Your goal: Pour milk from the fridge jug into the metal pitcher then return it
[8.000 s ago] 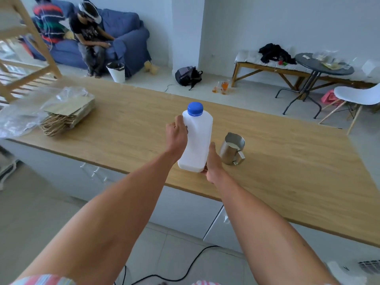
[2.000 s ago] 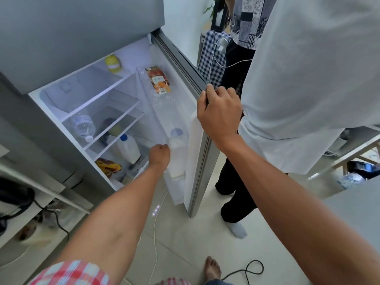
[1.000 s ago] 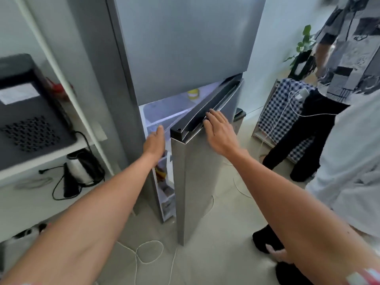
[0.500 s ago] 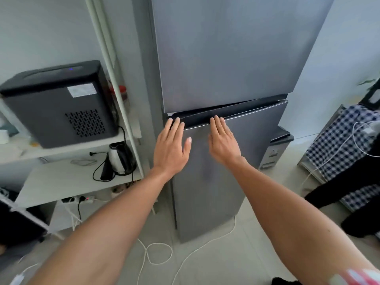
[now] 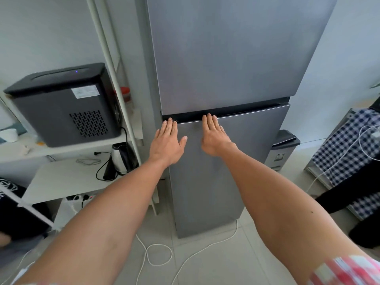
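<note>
The grey fridge [image 5: 226,58] stands straight ahead with both doors closed. My left hand [image 5: 167,141] lies flat on the top left of the lower door [image 5: 207,182], fingers straight and holding nothing. My right hand [image 5: 213,135] rests flat beside it, fingertips at the dark handle groove [image 5: 246,112] between the two doors. The milk jug and the metal pitcher are out of sight.
A white shelf unit [image 5: 67,179] stands left of the fridge with a black appliance [image 5: 65,103] and a kettle [image 5: 120,159] on it. White cables [image 5: 156,251] lie on the tiled floor. A small grey bin [image 5: 284,149] and a person's dark sleeve [image 5: 349,194] are at the right.
The lower fridge door has swung shut since a second ago, and both hands have flattened against it. Two seconds ago my left hand was inside the open fridge at the jug.
</note>
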Available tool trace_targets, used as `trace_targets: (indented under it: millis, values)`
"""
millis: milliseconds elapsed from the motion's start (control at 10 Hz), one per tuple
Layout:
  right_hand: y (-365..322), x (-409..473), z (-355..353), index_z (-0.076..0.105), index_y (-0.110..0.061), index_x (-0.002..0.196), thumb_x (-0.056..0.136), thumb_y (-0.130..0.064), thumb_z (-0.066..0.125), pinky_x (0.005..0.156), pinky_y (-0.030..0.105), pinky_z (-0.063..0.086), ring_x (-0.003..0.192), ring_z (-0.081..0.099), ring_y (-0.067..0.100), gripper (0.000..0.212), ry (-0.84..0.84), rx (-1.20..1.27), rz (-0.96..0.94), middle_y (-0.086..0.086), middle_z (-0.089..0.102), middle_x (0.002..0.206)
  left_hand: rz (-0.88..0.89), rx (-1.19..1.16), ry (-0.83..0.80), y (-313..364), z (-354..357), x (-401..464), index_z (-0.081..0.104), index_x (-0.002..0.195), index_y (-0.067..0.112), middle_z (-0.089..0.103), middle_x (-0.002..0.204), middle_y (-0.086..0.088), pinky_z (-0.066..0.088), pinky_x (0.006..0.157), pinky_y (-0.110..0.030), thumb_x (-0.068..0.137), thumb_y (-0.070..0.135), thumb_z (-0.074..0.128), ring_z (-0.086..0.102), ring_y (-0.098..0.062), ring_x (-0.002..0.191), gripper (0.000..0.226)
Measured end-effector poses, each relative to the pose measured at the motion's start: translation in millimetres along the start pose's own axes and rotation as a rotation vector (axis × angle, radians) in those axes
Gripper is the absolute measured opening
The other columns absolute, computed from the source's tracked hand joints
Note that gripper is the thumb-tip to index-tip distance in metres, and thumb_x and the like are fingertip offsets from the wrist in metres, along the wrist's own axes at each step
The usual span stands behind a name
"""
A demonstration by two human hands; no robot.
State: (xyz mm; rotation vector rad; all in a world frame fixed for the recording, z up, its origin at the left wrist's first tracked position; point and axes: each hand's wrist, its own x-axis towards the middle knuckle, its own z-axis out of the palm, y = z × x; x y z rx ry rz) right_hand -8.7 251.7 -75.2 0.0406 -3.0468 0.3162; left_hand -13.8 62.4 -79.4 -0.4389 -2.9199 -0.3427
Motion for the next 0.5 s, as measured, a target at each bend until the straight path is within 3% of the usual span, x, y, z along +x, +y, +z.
trace_targets:
  millis: [200, 300, 400, 500]
  values:
    - [1, 2, -5, -0.009, -0.009, 0.166, 0.101, -0.014, 0.043, 0.129, 0.050, 0.009, 0.160, -0.016, 0.026, 0.084, -0.031, 0.010, -0.001, 0.007, -0.016, 0.174, 0.003, 0.011, -0.027, -1, -3, 2, 0.001, 0.165, 0.011, -0.007, 0.172, -0.005, 0.004, 0.128, -0.040, 0.106, 0.056, 0.025, -0.007, -0.019, 0.158, 0.077]
    - [-2, -8, -16, 0.006, -0.010, 0.167, 0.101, -0.015, 0.047, 0.125, 0.050, 0.025, 0.161, 0.008, 0.027, 0.078, 0.041, 0.131, 0.018, 0.007, 0.001, 0.176, 0.013, 0.031, -0.032, -1, -3, 1, 0.002, 0.165, 0.011, -0.006, 0.172, -0.005, 0.005, 0.127, -0.041, 0.106, 0.058, 0.023, -0.006, -0.019, 0.158, 0.078]
    - [-10, -24, -26, 0.047, -0.015, 0.153, 0.102, -0.020, 0.049, 0.109, 0.042, 0.045, 0.136, 0.054, 0.028, 0.051, 0.341, 0.460, 0.222, 0.005, 0.050, 0.156, 0.026, -0.010, -0.036, -4, -6, 4, 0.002, 0.165, 0.012, -0.006, 0.172, -0.004, 0.005, 0.127, -0.043, 0.106, 0.060, 0.022, -0.006, -0.019, 0.158, 0.079]
    - [-18, -54, -62, 0.070, -0.013, 0.116, 0.100, -0.014, 0.057, 0.080, 0.033, 0.055, 0.083, 0.074, 0.015, 0.021, 0.701, 1.069, 0.243, 0.001, 0.075, 0.100, 0.050, -0.208, 0.042, -7, -5, -8, 0.006, 0.165, 0.014, -0.001, 0.172, -0.001, 0.006, 0.128, -0.040, 0.108, 0.057, 0.026, -0.005, -0.015, 0.158, 0.075]
